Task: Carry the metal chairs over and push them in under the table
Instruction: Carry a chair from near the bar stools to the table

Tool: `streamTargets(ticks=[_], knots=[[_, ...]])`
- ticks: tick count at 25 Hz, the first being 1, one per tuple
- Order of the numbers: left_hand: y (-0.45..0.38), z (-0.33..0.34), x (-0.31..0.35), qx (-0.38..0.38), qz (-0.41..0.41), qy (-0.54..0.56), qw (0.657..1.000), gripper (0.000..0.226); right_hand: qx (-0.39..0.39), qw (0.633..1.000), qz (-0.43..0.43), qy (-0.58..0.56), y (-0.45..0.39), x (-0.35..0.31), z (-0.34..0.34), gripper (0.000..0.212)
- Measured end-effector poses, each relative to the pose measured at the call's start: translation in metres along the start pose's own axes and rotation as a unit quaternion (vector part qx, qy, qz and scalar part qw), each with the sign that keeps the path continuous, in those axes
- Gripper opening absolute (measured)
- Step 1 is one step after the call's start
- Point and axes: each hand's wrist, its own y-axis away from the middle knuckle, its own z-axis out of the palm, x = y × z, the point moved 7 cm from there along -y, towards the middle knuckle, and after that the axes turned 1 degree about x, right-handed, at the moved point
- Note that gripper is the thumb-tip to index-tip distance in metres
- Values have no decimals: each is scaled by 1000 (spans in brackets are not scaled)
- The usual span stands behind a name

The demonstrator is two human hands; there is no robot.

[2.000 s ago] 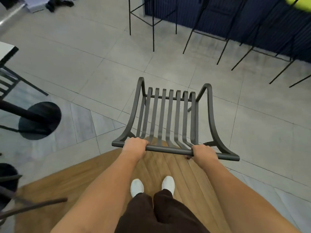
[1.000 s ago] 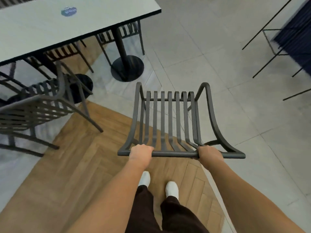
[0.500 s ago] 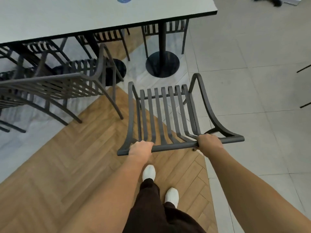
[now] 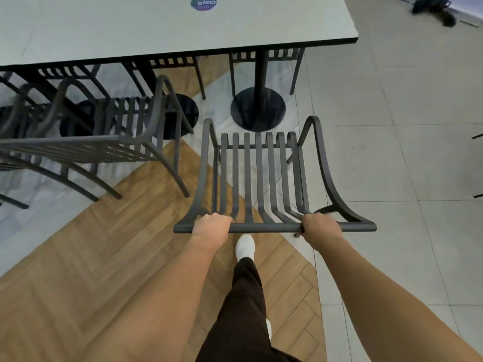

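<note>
Dark grey slatted metal chair (image 4: 261, 176), gripped by its top back rail in my left hand (image 4: 210, 228) and right hand (image 4: 320, 227), both clenched around the bar. It faces the pale rectangular table (image 4: 156, 30), near its black round pedestal base (image 4: 257, 109), beside another grey metal chair (image 4: 109, 142).

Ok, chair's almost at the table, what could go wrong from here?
Both hands, left hand and right hand, grip the carried chair by its top rail. Two risks: its front may strike the round table base straight ahead, and its left armrest could catch the neighbouring chair standing close beside it.
</note>
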Motion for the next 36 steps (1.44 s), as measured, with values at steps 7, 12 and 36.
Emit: streamTargets(ticks=[7,12,36], knots=[[-81,-71,-13,10,22,-8,1000,40,-5,999,12,-30,-93,17,-51,26],[-129,-116,-21,14,34,-9,999,43,0,1000,9,-29,-145,26,-86,28],[-252,-211,-25,-24,40,18,999,40,-21,984,-42,-172,-256,66,-180,65]])
